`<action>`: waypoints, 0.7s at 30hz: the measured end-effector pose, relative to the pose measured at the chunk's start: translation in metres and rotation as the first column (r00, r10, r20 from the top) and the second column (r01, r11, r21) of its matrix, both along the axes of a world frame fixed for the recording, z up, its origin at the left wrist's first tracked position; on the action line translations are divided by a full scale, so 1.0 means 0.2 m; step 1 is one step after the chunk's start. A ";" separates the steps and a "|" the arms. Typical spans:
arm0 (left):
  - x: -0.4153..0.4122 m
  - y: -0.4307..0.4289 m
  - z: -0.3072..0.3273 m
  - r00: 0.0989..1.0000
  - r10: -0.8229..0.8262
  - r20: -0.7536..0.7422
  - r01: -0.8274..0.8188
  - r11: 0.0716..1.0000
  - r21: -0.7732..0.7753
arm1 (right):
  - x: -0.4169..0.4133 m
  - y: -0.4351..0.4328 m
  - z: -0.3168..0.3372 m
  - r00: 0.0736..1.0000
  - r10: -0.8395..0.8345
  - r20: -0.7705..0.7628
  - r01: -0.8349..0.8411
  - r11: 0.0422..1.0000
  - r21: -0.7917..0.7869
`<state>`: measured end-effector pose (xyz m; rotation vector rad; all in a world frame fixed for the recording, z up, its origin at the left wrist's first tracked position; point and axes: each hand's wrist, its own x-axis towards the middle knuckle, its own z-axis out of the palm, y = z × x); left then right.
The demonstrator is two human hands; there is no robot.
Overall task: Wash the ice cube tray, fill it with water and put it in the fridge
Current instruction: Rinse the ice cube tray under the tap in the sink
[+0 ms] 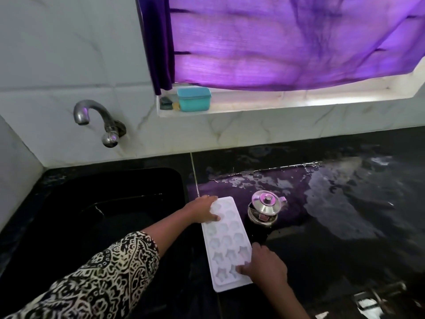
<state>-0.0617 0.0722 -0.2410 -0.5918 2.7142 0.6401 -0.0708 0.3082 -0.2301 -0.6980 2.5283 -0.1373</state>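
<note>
Head view: a person grips a white ice cube tray (226,242) with both hands on a black stone countertop (345,238), the tray lying along the counter's left edge just beside the black sink (69,215). The left hand (203,209), its arm in a black-and-white patterned sleeve (99,272) reaching across the sink's front rim, clasps the tray's far left corner, thumb laid over the top. The right hand (268,264) clasps the near right corner, thumb pressed into one of the star-shaped moulds. Whether the tray rests on the counter or is raised slightly off it cannot be told.

Just beside the tray's far right side stands a small steel pot (264,210) with a knobbed lid, its lid sitting askew. The counter behind the pot shines wet and mirrors the purple curtain (287,42) that hangs over the window above. On the white window ledge (276,104), at its left end, sits a teal lidded box (193,99) with a few small items just to its left, too small to identify. A curved metal tap (96,118) juts from the tiled wall above the sink's back edge.
</note>
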 end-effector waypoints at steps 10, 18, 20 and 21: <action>0.03 -0.10 -0.06 0.961 0.252 -0.113 -0.254 0.967 -0.001 | -0.08 -0.11 -0.04 0.997 0.076 0.010 -0.075 0.995 -0.069; 0.32 -0.43 0.17 0.875 0.419 -0.242 -0.432 0.902 -0.003 | -0.19 -0.38 -0.06 0.959 0.281 -0.047 -0.281 0.903 -0.325; 0.44 -0.48 0.20 0.829 0.493 -0.265 -0.492 0.867 0.076 | -0.23 -0.49 -0.05 0.937 0.331 -0.111 -0.348 0.868 -0.355; 0.51 -0.50 0.20 0.800 0.528 -0.283 -0.510 0.848 0.141 | -0.24 -0.55 -0.04 0.920 0.365 -0.145 -0.393 0.850 -0.351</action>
